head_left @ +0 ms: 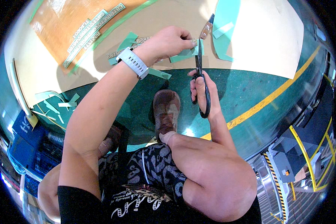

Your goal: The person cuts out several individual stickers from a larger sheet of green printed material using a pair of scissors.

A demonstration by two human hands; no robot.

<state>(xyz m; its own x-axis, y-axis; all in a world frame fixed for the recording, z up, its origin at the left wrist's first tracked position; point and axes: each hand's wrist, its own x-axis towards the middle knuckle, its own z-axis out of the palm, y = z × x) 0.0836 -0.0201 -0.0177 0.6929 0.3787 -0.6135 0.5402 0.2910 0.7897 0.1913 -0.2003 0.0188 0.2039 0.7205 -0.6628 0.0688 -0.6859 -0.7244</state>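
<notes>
My right hand grips black-handled scissors, which point away from me. Pinched in my left hand is a green stencil strip with pale characters. The scissor blades lie across the right part of that strip; whether they have cut into it I cannot tell. Just beyond the blade tips lies a small flat tool with a brownish body and a dark end. Other lettered green strips lie under and beside my left wrist, partly hidden by it.
A beige sheet covers the floor ahead, with a large green piece at right. An orange-brown panel bears lettered strips. Green scraps litter the left floor, near a blue crate. A yellow line crosses the green floor.
</notes>
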